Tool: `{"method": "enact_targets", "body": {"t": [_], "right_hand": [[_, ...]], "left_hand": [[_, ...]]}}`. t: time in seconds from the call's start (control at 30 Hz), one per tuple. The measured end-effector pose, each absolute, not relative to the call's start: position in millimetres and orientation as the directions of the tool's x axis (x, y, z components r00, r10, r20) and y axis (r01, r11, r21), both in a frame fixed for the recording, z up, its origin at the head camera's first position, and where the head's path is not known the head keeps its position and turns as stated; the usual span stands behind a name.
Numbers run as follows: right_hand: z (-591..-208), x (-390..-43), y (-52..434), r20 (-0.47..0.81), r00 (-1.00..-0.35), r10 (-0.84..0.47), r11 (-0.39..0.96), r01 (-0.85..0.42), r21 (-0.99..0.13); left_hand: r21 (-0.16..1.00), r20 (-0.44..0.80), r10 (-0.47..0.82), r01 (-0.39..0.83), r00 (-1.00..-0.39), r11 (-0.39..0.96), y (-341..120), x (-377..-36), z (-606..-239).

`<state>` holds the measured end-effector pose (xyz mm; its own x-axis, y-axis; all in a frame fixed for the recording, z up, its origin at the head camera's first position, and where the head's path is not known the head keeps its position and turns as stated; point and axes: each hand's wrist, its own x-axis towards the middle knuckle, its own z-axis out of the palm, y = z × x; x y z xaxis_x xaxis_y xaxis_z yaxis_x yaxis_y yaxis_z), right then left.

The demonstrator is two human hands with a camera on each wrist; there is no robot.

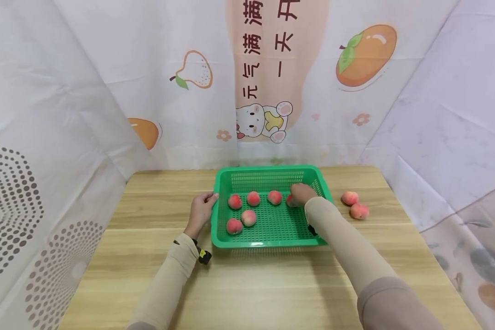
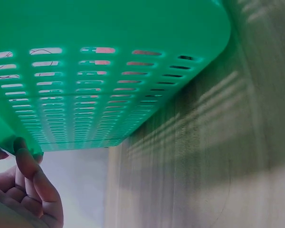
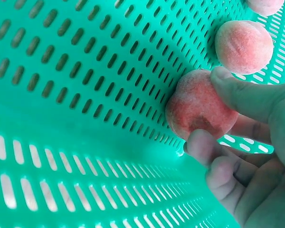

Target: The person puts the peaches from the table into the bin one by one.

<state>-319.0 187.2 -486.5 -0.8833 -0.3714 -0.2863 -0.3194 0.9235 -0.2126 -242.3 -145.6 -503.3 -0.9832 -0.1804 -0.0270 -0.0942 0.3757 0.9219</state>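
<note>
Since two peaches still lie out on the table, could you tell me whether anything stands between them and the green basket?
Nothing visible does. The two pink peaches lie on bare wooden table just right of the green perforated plastic basket. The right hand is inside it, its fingers gripping another pink peach.

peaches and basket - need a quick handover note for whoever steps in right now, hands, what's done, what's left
Left hand grips the left rim of the basket on the table.
Right hand is inside the basket, pinching a peach against the mesh floor.
Done: five other peaches lie loose in the basket.
Left: two outside peaches lie on the table to the basket's right; the pinched peach is not yet released.
</note>
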Motion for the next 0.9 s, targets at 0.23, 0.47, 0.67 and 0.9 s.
{"method": "enact_targets", "body": {"t": [0.23, 0.47, 0.67, 0.9], "right_hand": [[-486, -323, 179, -0.300, -0.883, -0.361, 0.930, -0.315, -0.192], [-483, -325, 174, -0.320, -0.876, -0.360, 0.932, -0.323, -0.165], [-480, -326, 175, -0.391, -0.856, -0.339, 0.940, -0.326, -0.102], [-477, -329, 178, -0.391, -0.858, -0.333, 0.943, -0.312, -0.119]], "left_hand": [[0.922, -0.021, -0.188, -0.092, -0.982, 0.377, -153, -243, -505], [0.919, -0.030, -0.197, -0.104, -0.980, 0.381, -154, -245, -504], [0.921, -0.020, -0.177, -0.087, -0.984, 0.380, -151, -245, -508], [0.927, -0.013, -0.172, -0.076, -0.985, 0.368, -150, -249, -509]]}}
